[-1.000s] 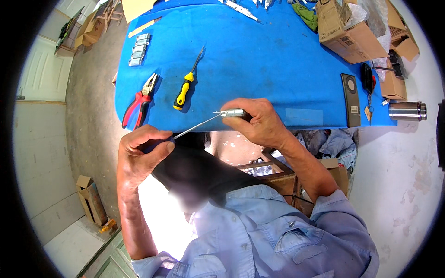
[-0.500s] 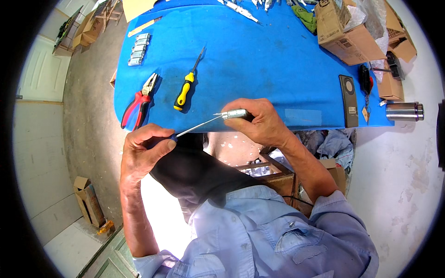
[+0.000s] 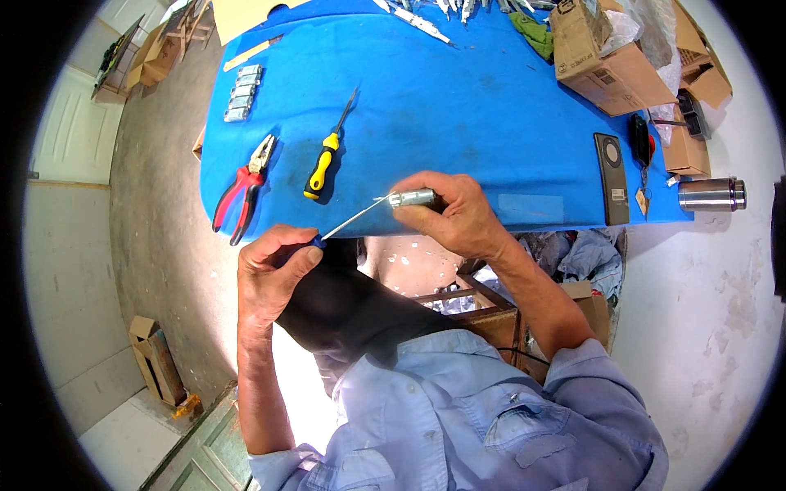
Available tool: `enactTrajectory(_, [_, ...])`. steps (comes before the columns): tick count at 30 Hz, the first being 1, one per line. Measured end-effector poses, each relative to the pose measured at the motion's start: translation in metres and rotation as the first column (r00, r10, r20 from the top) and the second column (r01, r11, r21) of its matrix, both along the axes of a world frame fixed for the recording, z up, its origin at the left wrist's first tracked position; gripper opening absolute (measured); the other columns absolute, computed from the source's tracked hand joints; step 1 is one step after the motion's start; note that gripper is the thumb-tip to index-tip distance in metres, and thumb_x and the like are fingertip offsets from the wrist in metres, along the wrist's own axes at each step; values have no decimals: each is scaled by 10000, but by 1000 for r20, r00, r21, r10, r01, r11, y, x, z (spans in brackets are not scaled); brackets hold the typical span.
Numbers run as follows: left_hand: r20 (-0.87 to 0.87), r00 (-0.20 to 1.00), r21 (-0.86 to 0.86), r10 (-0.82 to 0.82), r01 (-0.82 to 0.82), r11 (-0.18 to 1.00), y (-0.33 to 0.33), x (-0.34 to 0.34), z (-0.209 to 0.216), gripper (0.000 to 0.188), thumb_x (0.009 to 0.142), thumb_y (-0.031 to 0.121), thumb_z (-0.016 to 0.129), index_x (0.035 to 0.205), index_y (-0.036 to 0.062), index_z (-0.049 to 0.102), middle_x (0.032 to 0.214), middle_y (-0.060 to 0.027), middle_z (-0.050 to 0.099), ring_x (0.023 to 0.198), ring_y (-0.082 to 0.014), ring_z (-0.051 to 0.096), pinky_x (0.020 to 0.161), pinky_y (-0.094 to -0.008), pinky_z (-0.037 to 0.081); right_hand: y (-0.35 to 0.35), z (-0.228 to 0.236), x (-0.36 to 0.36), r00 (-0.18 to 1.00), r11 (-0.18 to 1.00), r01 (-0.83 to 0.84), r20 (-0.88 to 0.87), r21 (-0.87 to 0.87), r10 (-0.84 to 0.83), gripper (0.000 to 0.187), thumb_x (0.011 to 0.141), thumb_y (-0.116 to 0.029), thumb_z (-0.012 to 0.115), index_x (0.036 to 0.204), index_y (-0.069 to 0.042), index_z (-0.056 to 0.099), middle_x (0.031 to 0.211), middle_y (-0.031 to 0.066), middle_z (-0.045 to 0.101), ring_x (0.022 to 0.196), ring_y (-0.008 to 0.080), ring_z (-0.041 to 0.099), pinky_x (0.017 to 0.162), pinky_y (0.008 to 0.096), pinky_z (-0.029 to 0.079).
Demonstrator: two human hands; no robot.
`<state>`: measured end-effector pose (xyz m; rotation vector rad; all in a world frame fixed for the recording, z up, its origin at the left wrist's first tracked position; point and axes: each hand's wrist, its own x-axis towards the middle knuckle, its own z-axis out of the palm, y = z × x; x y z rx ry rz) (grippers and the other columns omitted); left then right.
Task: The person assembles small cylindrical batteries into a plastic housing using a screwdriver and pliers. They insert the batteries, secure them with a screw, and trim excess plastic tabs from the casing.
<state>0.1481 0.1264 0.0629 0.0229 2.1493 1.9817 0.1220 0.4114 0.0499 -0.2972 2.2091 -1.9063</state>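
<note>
My left hand [image 3: 278, 266] is closed around the blue handle of a thin screwdriver [image 3: 350, 222]. Its steel shaft points up to the right, and the tip meets the end of a small silvery metal cylinder [image 3: 412, 198]. That cylinder is pinched between the thumb and fingers of my right hand [image 3: 463, 214], just over the table's near edge; its far end is hidden by the fingers. Ahead of my left hand lie red-and-black pliers [image 3: 248, 184] with handles apart and a yellow-and-black screwdriver [image 3: 325, 164]. Beyond the pliers, several similar silvery cylinders [image 3: 243, 92] sit in a row.
The blue-covered table [image 3: 458, 106] spans the front. A utility knife [image 3: 250, 53] lies far left, silvery parts [image 3: 422, 24] at the back. Cardboard boxes [image 3: 610, 69] and a green cloth [image 3: 532, 34] are at the back right, a phone [image 3: 612, 180] and steel flask [image 3: 712, 195] nearer.
My left hand has moved right, and the screwdriver now slants more steeply up to the cylinder. My right hand keeps its hold on the cylinder. The view has shifted slightly.
</note>
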Motion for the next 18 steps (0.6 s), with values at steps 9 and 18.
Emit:
enactTrajectory(9, [-4, 996, -87, 87, -87, 992, -7, 17, 34, 180, 887, -1, 781, 1065, 15, 753, 945, -26, 712, 786, -85, 637, 726, -215, 509, -2, 1, 1, 998, 998, 55, 15, -25, -55, 212, 893, -105, 769, 1078, -13, 717, 801, 7, 681, 687, 45, 561, 591, 238, 451])
enactTrajectory(18, [-153, 988, -340, 17, -68, 938, 5, 31, 51, 182, 867, -27, 754, 1042, 23, 754, 828, -43, 677, 711, -96, 603, 642, -241, 456, -6, -1, 2, 988, 998, 64, -143, 10, -62, 226, 879, -89, 774, 1084, -16, 715, 862, 58, 716, 719, 81, 616, 632, 249, 496])
